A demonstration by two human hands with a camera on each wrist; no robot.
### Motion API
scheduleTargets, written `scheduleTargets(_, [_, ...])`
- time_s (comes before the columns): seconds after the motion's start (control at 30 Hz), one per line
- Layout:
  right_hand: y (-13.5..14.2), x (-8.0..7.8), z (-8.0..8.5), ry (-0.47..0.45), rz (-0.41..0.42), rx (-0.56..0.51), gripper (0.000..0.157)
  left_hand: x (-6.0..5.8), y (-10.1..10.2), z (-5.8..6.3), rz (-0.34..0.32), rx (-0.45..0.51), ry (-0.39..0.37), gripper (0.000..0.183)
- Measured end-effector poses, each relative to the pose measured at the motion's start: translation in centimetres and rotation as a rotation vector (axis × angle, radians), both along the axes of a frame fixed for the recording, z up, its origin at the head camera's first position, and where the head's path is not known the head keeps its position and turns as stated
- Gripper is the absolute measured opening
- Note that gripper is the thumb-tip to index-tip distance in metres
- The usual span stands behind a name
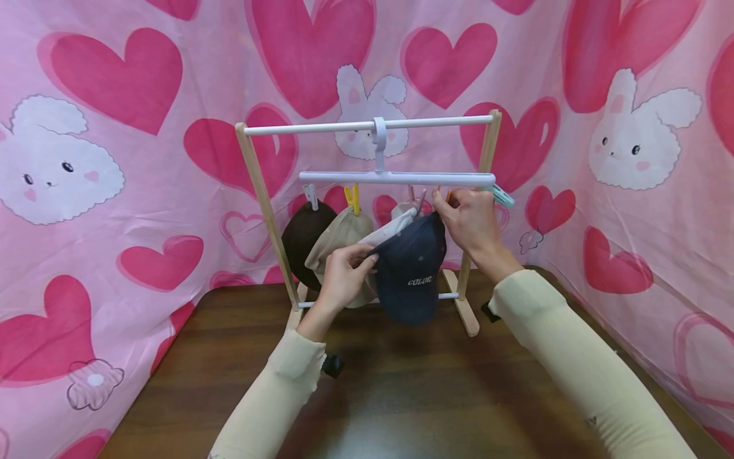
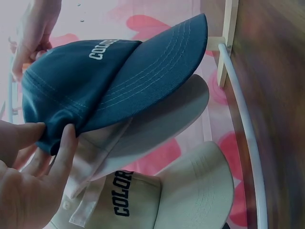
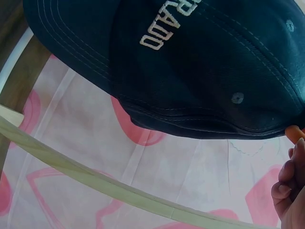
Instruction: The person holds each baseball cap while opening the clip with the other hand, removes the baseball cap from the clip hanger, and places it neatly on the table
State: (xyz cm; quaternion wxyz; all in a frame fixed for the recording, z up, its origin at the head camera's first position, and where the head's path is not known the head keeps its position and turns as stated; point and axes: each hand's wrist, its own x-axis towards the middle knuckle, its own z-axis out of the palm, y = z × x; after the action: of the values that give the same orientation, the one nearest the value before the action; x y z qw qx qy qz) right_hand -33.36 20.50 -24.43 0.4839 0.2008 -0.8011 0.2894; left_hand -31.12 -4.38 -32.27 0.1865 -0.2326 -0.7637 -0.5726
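Observation:
A navy cap (image 1: pixel 413 268) with white lettering hangs under the right part of the white hanger (image 1: pixel 395 178), brim downward. My left hand (image 1: pixel 346 275) pinches its left edge between thumb and fingers; the left wrist view shows the fabric (image 2: pixel 62 125) bunched there. At the cap's upper edge, just below the hanger bar, my right hand (image 1: pixel 473 220) grips an orange clothespin (image 3: pixel 294 133), mostly hidden by the fingers. Directly behind the navy cap is a white cap (image 1: pixel 391 231), with a pink clothespin (image 1: pixel 422 200) above it.
Farther left hang a beige cap (image 1: pixel 335 245) on a yellow clothespin (image 1: pixel 355 199) and a dark brown cap (image 1: pixel 302 237) on a grey clothespin (image 1: pixel 310 196). A teal clothespin (image 1: pixel 503 196) sits at the hanger's right end. The wooden rack (image 1: pixel 260 204) stands on a brown table (image 1: pixel 401 389).

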Motion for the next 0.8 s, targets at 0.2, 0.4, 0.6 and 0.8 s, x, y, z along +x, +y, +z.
scheduleTargets(0.2, [0.12,0.00,0.19,0.004,-0.006,0.031,0.045,-0.06,0.32,-0.09,0.001,0.040,0.019,0.014])
scheduleTargets(0.4, [0.17,0.04,0.25,-0.004,0.022,0.043,0.043,0.26,0.29,-0.06,-0.017,0.040,0.013,0.015])
scheduleTargets(0.6, [0.10,-0.11,0.40,-0.003,0.052,0.052,0.044,0.46,0.01,-0.09,-0.039,0.021,0.005,0.011])
scheduleTargets(0.8, [0.23,0.00,0.41,-0.024,0.045,0.063,0.041,0.48,0.03,-0.65,-0.039,0.000,0.004,0.009])
